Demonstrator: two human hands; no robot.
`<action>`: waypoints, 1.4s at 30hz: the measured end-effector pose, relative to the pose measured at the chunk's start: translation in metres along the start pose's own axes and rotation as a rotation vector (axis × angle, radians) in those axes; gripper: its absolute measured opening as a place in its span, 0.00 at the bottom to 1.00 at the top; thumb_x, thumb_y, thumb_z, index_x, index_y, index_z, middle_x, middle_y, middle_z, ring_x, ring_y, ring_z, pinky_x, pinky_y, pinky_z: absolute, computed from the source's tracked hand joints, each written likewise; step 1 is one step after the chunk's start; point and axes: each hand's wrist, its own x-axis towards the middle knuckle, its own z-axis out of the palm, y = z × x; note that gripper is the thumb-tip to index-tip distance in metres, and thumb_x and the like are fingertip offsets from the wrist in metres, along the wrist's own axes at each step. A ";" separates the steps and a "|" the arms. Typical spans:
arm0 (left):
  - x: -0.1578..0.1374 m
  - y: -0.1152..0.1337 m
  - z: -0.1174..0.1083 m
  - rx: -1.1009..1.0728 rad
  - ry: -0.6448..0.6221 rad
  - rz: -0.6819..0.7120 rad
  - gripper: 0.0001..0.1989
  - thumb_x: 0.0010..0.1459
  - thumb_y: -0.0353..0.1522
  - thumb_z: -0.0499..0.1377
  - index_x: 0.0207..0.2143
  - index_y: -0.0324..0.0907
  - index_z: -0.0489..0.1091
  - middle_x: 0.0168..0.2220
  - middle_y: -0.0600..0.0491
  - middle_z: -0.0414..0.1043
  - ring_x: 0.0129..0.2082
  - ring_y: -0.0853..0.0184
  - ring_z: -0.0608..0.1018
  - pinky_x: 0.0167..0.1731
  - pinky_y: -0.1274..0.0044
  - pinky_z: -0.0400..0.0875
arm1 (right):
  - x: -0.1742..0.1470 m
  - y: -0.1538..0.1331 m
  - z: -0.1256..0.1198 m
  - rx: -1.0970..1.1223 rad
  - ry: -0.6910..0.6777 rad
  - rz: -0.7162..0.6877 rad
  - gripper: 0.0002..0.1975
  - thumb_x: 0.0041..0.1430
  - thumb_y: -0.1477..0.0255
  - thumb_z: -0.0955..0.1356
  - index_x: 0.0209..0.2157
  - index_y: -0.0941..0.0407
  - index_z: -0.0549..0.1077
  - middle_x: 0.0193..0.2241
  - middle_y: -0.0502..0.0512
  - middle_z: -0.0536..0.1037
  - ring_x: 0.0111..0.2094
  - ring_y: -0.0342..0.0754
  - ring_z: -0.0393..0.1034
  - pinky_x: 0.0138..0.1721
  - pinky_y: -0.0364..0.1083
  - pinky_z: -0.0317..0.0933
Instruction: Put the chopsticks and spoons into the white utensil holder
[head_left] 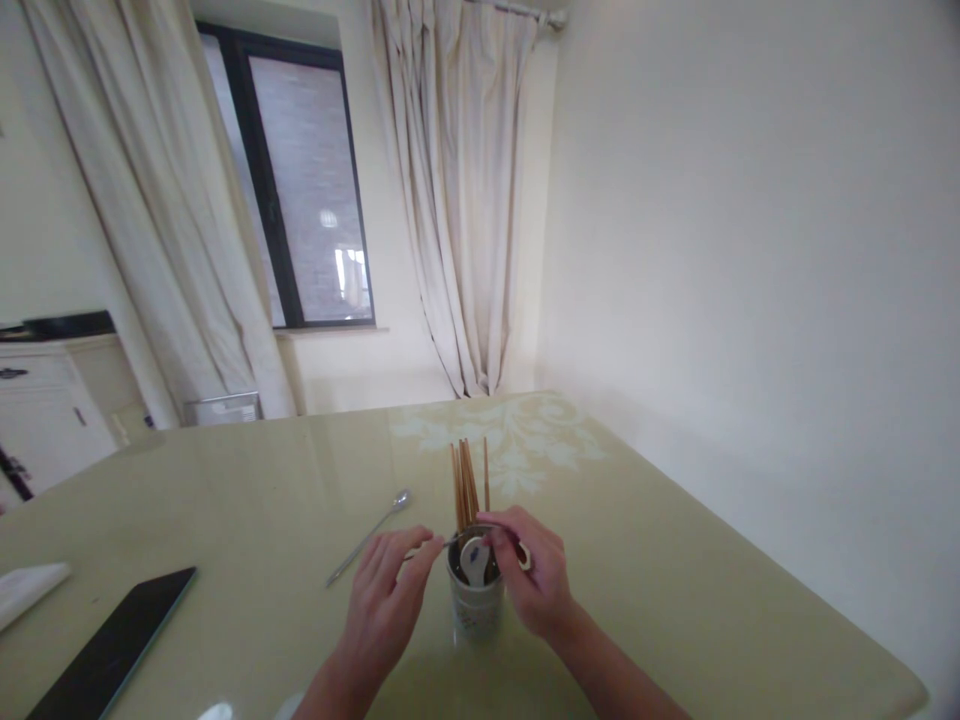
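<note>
A pale utensil cup (478, 610) stands upright on the table, holding several brown wooden chopsticks (466, 485) and a white ceramic spoon (474, 562) with a dark blue mark. Just left of the rim, my left hand (390, 590) pinches a thin metal utensil (450, 543) between thumb and fingers. My right hand (534, 572), at the cup's right side, is closed in a pinch over the rim, apparently on the same utensil's other part. The utensil's ends are covered by my fingers, so its kind is unclear. A long-handled metal spoon (369, 537) lies to the left.
On the glossy green table (675, 580) a black tablet-like slab (116, 640) lies at left, with a white object (30, 588) beyond it. A wall (750, 250) borders the table's right side. Curtains (465, 200) and a window (307, 180) are behind.
</note>
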 end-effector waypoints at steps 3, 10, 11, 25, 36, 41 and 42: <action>-0.001 -0.003 0.005 0.010 -0.025 -0.050 0.11 0.72 0.28 0.59 0.53 0.48 0.74 0.44 0.49 0.82 0.43 0.64 0.83 0.47 0.72 0.76 | 0.004 0.003 -0.001 0.079 0.216 0.085 0.13 0.76 0.63 0.65 0.46 0.53 0.81 0.31 0.56 0.82 0.25 0.46 0.71 0.26 0.44 0.66; -0.014 -0.043 0.009 0.355 -0.437 -0.487 0.16 0.73 0.30 0.52 0.55 0.44 0.77 0.53 0.43 0.81 0.52 0.53 0.80 0.52 0.63 0.72 | 0.025 0.008 -0.021 0.165 0.580 0.112 0.12 0.74 0.61 0.69 0.43 0.55 0.77 0.30 0.54 0.82 0.20 0.42 0.63 0.20 0.41 0.59; -0.016 -0.049 0.007 0.407 -0.539 -0.549 0.17 0.73 0.30 0.52 0.56 0.44 0.77 0.56 0.42 0.80 0.54 0.52 0.78 0.52 0.62 0.71 | 0.026 0.010 -0.022 0.161 0.569 0.116 0.12 0.73 0.60 0.69 0.43 0.55 0.78 0.29 0.54 0.82 0.20 0.41 0.62 0.20 0.41 0.59; -0.034 -0.071 0.010 0.346 -0.854 -0.809 0.15 0.74 0.32 0.48 0.43 0.42 0.74 0.49 0.44 0.79 0.52 0.55 0.79 0.51 0.67 0.70 | 0.016 0.012 -0.009 0.007 0.201 0.141 0.10 0.72 0.65 0.71 0.46 0.53 0.84 0.31 0.54 0.86 0.24 0.45 0.74 0.27 0.41 0.68; -0.026 -0.052 0.021 -0.026 -0.199 -0.773 0.13 0.73 0.41 0.49 0.43 0.46 0.69 0.38 0.47 0.81 0.39 0.56 0.84 0.41 0.66 0.78 | 0.011 0.011 0.001 -0.040 0.041 0.115 0.11 0.71 0.66 0.72 0.49 0.53 0.84 0.33 0.53 0.83 0.23 0.43 0.66 0.25 0.41 0.64; -0.013 -0.025 0.014 -0.090 0.135 -0.375 0.08 0.73 0.33 0.55 0.48 0.44 0.73 0.39 0.49 0.82 0.37 0.64 0.84 0.39 0.73 0.80 | 0.010 0.007 -0.002 0.009 0.060 0.038 0.12 0.73 0.64 0.70 0.52 0.51 0.82 0.34 0.53 0.82 0.25 0.44 0.69 0.28 0.42 0.66; -0.012 -0.019 0.011 -0.104 0.149 -0.258 0.08 0.72 0.29 0.56 0.49 0.45 0.73 0.39 0.50 0.82 0.38 0.65 0.84 0.40 0.74 0.80 | 0.010 0.006 -0.003 0.033 0.048 0.012 0.14 0.73 0.63 0.71 0.55 0.50 0.81 0.35 0.53 0.82 0.26 0.45 0.70 0.28 0.42 0.66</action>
